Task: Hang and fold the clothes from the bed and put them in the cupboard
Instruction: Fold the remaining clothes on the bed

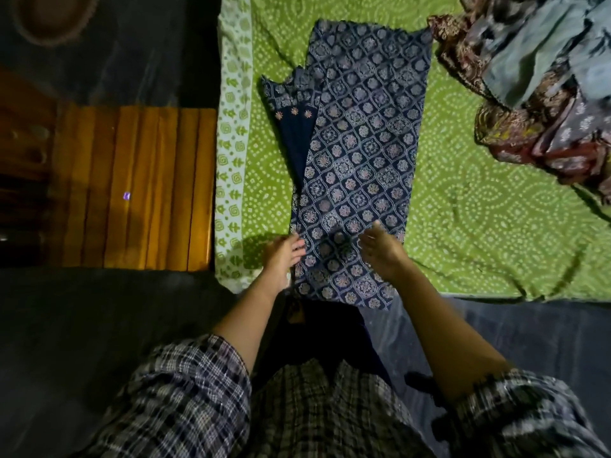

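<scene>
Head view: I stand at the near side of the bed, and the blue printed kurta (360,143) lies in front of me on the green bed sheet (479,200). It is stretched out long, from far to near. Its near end hangs a little over the near edge of the bed. It looks folded in half the long way, and one sleeve (291,107) sticks out on the left side.

My right hand (380,247) rests on top of the kurta near its near end. The fingers are spread out and hold nothing. My left hand (283,256) touches the left edge of the kurta, with the fingers bent a little. I cannot tell if they pinch the cloth or only touch it.

I think I am in the middle of folding this one kurta. It is neat the long way, but it is too long to put away yet. Next I think the sleeve needs to go in flat on top. Then I need both hands to take one end and bring it over to the other end, keeping the edges lined up.

A pile of other clothes (545,94) waits at the far right of the bed. I see no cupboard here.
</scene>
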Available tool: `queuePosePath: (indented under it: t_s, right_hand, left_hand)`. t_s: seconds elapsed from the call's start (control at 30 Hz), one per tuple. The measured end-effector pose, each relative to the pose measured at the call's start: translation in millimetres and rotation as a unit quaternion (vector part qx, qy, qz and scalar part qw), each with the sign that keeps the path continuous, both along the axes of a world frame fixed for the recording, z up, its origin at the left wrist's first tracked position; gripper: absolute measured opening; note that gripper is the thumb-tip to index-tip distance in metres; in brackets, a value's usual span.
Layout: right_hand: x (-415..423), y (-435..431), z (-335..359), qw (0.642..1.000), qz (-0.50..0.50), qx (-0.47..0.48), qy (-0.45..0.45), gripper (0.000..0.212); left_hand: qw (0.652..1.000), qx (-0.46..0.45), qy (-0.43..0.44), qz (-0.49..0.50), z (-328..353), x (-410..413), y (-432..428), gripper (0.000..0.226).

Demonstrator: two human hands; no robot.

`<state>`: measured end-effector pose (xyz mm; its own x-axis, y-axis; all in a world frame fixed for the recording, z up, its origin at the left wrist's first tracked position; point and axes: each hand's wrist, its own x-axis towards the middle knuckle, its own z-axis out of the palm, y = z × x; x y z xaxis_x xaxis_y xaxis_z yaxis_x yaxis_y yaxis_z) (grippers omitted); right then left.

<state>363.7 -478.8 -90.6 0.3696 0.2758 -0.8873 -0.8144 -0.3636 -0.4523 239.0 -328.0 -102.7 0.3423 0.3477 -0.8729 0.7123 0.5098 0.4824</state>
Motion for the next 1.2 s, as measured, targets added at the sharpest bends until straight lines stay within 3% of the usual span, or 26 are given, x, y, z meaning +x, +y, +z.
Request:
queuePosePath:
  t_s: [0.27, 0.4, 0.67, 0.83, 0.97, 1.03, 1.1, 1.2]
  right_hand:
    - [81.2, 95.4, -11.5, 0.998, -0.003, 0.056, 0.0, 0.055]
    - [118.6, 139.3, -14.9, 0.996, 0.0, 0.093, -0.012, 0.053]
    - [158.9, 174.4, -52.0, 0.993, 0.081, 0.082, -0.035, 0.055]
    - [161.6, 165.9, -68.6, 0.99, 0.101, 0.092, -0.032, 0.059]
    - [162.6, 164.2, -67.8, 0.991, 0.083, 0.105, -0.022, 0.054]
    - [164.2, 163.2, -67.3, 0.991, 0.072, 0.11, -0.012, 0.053]
    - [165.0, 161.3, -66.1, 0.992, 0.05, 0.119, -0.004, 0.052]
    - [167.1, 154.6, -64.1, 0.993, -0.062, 0.099, -0.029, 0.047]
  left_hand:
    - [0.995, 0.005, -0.01, 0.097, -9.5, 87.3, 63.7, 0.038]
    - [0.979, 0.096, 0.018, 0.178, -19.9, 134.1, 95.4, 0.02]
    - [0.974, 0.103, 0.013, 0.2, -44.9, 191.0, 129.3, 0.049]
    - [0.971, 0.092, 0.0, 0.219, -58.4, 205.9, 143.9, 0.053]
    - [0.958, 0.025, -0.012, 0.285, -53.3, 217.2, 152.0, 0.081]
    - [0.948, 0.096, -0.017, 0.302, -46.7, 226.5, 150.9, 0.068]
    - [0.932, 0.237, -0.034, 0.273, -39.1, 234.8, 144.5, 0.053]
    - [0.912, 0.388, -0.096, 0.095, -26.2, 243.1, 119.4, 0.032]
